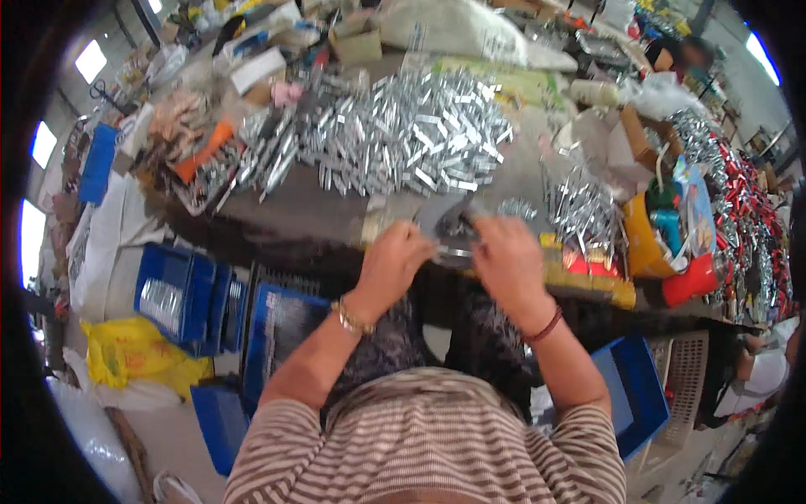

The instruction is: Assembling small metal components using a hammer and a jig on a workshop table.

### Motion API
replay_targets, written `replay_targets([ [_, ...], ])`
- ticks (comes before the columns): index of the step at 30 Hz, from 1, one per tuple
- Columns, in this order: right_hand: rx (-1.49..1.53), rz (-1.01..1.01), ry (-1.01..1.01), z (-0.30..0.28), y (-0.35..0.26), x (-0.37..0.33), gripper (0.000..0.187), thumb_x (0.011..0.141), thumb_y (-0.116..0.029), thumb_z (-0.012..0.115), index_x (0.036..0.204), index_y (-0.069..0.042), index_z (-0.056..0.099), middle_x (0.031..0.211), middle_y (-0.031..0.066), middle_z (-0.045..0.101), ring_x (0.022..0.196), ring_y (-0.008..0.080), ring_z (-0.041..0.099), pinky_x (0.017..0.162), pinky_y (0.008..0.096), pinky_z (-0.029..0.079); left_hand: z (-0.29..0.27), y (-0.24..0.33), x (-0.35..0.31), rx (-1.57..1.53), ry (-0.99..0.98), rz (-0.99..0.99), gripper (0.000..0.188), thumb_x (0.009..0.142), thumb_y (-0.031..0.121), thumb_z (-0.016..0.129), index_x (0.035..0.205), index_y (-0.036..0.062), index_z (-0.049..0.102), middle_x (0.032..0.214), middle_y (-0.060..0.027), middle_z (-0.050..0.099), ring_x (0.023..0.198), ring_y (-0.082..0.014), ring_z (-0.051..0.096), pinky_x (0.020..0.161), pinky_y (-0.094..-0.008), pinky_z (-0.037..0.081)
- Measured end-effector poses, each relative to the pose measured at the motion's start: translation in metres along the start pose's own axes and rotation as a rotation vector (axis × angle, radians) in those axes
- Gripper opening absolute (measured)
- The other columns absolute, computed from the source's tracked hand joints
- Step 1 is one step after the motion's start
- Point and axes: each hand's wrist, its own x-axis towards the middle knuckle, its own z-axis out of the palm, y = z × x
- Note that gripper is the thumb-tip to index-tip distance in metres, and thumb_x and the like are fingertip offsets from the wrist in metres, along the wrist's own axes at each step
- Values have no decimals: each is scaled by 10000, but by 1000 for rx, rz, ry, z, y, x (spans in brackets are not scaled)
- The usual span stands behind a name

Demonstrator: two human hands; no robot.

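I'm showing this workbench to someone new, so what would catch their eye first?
Most likely the big heap of shiny silver packets spread across the middle of the table. Next, the left hand and right hand meeting at the near edge over a small silvery piece. Blue boxes stand on the floor at the left.

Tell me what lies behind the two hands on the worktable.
Behind the left hand and right hand spreads a big heap of small silvery metal pieces; the hands cover part of the small grey item they hold.
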Motion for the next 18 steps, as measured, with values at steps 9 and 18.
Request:
replay_targets([
  [9,131,182,-75,-4,28,-15,360,817,-13,709,1173,-47,669,1012,164,605,983,368,628,829,470,520,3,-3,4,-26,4,-10,123,868,141,772,980,94,763,926,-81,609,847,-290,642,725,-405,514],
  [18,226,50,24,-39,-6,-31,328,876,28,667,1187,-71,702,1037,135,593,841,339,656,731,408,539,0,-1,2,-20,-5,-10,134,845,106,786,970,80,745,907,-74,603,830,-283,638,710,-403,512],
])
